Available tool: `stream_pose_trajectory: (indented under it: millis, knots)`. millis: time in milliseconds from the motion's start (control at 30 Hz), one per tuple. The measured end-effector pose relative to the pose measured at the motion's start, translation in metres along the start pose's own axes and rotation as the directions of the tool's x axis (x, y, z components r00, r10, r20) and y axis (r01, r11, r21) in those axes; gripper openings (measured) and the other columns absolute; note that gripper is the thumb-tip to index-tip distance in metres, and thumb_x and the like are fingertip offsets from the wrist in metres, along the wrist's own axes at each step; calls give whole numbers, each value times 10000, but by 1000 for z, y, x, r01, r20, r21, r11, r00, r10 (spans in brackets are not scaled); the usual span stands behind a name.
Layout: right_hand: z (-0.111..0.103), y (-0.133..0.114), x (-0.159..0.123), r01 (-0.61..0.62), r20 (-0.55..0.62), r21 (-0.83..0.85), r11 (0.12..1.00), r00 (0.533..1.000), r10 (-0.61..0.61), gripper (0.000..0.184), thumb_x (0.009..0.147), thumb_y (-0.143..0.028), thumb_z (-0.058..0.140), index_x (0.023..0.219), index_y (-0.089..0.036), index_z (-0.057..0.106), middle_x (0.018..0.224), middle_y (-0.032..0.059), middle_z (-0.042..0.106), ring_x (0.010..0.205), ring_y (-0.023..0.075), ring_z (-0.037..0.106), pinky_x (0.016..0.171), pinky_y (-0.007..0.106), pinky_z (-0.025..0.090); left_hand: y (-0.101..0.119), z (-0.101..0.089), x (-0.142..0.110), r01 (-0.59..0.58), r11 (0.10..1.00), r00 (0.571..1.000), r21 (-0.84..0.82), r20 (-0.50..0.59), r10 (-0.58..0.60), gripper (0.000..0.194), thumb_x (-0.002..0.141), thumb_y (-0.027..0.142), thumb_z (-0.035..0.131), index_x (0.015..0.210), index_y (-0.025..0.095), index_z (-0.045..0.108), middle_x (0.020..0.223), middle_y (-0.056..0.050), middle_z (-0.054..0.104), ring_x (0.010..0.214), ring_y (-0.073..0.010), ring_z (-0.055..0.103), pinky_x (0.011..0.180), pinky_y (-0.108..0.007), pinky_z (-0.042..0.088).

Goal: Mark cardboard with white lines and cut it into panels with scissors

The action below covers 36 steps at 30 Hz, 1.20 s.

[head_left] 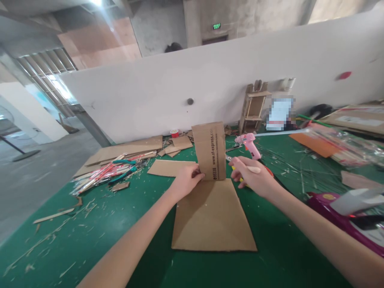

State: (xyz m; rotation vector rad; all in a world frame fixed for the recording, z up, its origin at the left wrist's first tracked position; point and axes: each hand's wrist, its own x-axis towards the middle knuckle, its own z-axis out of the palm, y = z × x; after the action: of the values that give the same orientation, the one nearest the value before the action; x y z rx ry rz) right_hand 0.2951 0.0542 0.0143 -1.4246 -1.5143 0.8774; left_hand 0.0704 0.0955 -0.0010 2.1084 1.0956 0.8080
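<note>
A printed piece of cardboard [210, 150] stands upright at the far edge of a larger flat cardboard sheet [213, 220]. My left hand [187, 181] pinches the lower left edge of the standing piece. To its right, my right hand [252, 176] is closed around a slim tool with a rounded pale handle end [254, 169]; its grey front end is partly hidden, so its kind is unclear. Behind that hand, something yellow and orange lies partly covered. Another cardboard strip [168, 168] lies flat behind my left hand.
A pink glue gun [249, 145] rests beyond my right hand. Pliers with teal handles [123, 175] and bundled sticks [99, 174] lie left. A small cardboard shelf [255, 106] stands by the white partition [150, 92]. A purple machine [345, 212] sits at right.
</note>
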Motion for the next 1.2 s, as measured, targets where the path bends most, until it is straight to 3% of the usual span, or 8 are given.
stream_pose_trajectory:
  millis: [100,233,400,633,1200]
  knots:
    - [3,0,-7,-52,12,56,997,999,52,235,860,-402,442,942,-221,569,631,-15,555,506,126,580,365,195,487,0,0,-1,18,999,999,34,-31,-17,150,820,279,524,884,182,620,833,-54,675,781,-216,632,731,-348,489]
    - [8,5,-8,-121,38,44,992,992,120,80,784,-277,521,750,-204,527,593,-15,581,481,137,615,405,225,525,-2,1,-3,20,1000,999,18,-38,-19,158,822,287,524,877,179,627,816,-52,676,755,-208,630,718,-341,488]
    - [7,11,-7,-46,43,-32,998,998,47,186,800,-324,528,664,-202,493,571,-3,610,479,150,641,420,231,531,-2,3,-4,16,1000,999,12,-50,-16,174,825,289,521,881,174,639,835,-56,680,776,-207,629,729,-335,488]
    - [9,18,-4,-8,89,-93,996,996,17,175,806,-302,489,659,-208,481,584,-10,617,484,135,634,428,220,523,2,2,-5,30,999,998,-12,-62,-30,171,821,287,525,847,161,639,821,-58,681,751,-202,628,708,-324,485]
    - [9,14,-3,-45,122,-85,995,991,55,153,788,-296,519,669,-205,489,572,-9,601,491,128,617,439,217,522,1,4,-6,20,999,997,49,-79,-16,176,836,285,510,834,161,635,768,-42,662,715,-193,611,660,-304,454]
